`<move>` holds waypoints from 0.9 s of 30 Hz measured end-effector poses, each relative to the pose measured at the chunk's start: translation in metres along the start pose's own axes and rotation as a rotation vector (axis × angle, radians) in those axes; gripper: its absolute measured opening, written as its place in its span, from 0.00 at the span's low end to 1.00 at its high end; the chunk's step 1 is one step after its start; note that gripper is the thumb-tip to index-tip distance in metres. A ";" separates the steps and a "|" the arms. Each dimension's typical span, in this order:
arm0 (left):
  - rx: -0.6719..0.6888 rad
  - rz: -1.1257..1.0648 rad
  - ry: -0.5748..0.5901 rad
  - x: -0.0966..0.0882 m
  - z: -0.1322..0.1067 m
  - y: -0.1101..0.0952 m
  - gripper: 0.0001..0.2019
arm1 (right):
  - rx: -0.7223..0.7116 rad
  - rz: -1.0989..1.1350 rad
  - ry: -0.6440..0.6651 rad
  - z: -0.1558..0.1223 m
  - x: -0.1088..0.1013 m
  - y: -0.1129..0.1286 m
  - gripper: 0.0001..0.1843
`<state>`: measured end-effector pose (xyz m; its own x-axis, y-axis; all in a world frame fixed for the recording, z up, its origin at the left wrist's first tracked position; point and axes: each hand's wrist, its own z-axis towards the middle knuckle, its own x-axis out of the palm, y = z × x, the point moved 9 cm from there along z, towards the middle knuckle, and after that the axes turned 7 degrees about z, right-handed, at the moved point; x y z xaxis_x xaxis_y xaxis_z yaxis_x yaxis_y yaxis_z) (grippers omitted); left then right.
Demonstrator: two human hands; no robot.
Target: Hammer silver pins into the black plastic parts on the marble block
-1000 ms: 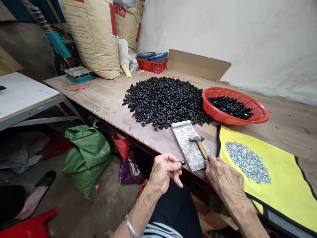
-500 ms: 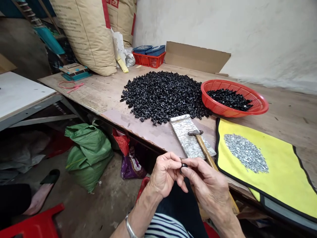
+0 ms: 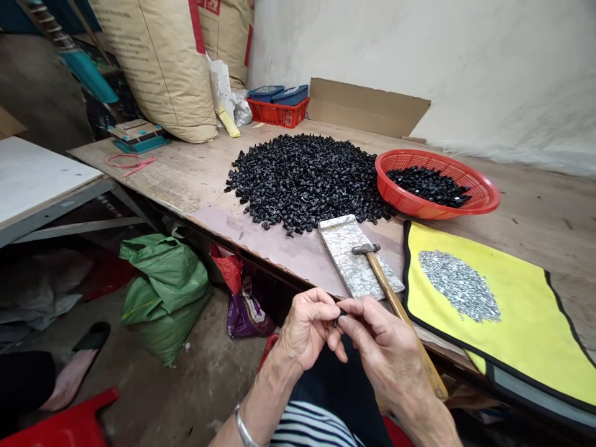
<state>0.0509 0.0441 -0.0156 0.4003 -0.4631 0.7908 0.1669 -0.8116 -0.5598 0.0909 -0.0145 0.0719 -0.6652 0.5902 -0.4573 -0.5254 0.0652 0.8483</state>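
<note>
Both grips are closed here: the left grip [image 3: 307, 329] and right grip [image 3: 386, 354] pinch one little black piece [image 3: 339, 318] between them, right above the lap. Just past the right grip, a hammer [image 3: 386, 288] rests its head on a stone slab [image 3: 349, 254]. Off to the right sits a yellow mat [image 3: 521, 329] with a heap of silver bits [image 3: 459, 285]. Farther out on the desk [image 3: 535, 198] there's a big pile of black pieces [image 3: 302, 183], plus a red basket [image 3: 435, 183] holding more.
</note>
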 end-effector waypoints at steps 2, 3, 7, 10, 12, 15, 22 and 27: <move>0.002 0.010 -0.024 -0.003 -0.002 0.000 0.04 | -0.084 -0.026 0.015 -0.001 0.002 0.009 0.08; -0.004 0.012 -0.032 -0.004 -0.002 0.001 0.04 | -0.108 -0.023 0.025 -0.002 0.003 0.011 0.09; -0.058 0.074 -0.032 -0.011 -0.005 0.010 0.06 | -0.007 0.033 0.059 -0.008 0.006 -0.003 0.10; -0.078 0.125 -0.064 -0.019 -0.008 0.022 0.06 | 0.057 0.005 0.064 -0.017 0.006 -0.016 0.07; -0.102 0.145 -0.080 -0.023 -0.012 0.032 0.06 | 0.072 -0.011 0.080 -0.026 0.008 -0.022 0.07; -0.149 0.170 -0.077 -0.027 -0.016 0.045 0.06 | 0.167 0.028 0.101 -0.035 0.010 -0.036 0.07; -0.215 0.232 -0.134 -0.027 -0.016 0.052 0.08 | 0.467 0.171 0.014 0.050 -0.087 -0.072 0.04; -0.278 0.400 -0.166 -0.023 -0.019 0.058 0.05 | 0.155 0.054 -0.613 0.111 -0.198 -0.046 0.17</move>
<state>0.0340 0.0010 -0.0620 0.5252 -0.7123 0.4656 -0.2656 -0.6570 -0.7055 0.3058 -0.0449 0.1536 -0.2400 0.9465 -0.2159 -0.3857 0.1111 0.9159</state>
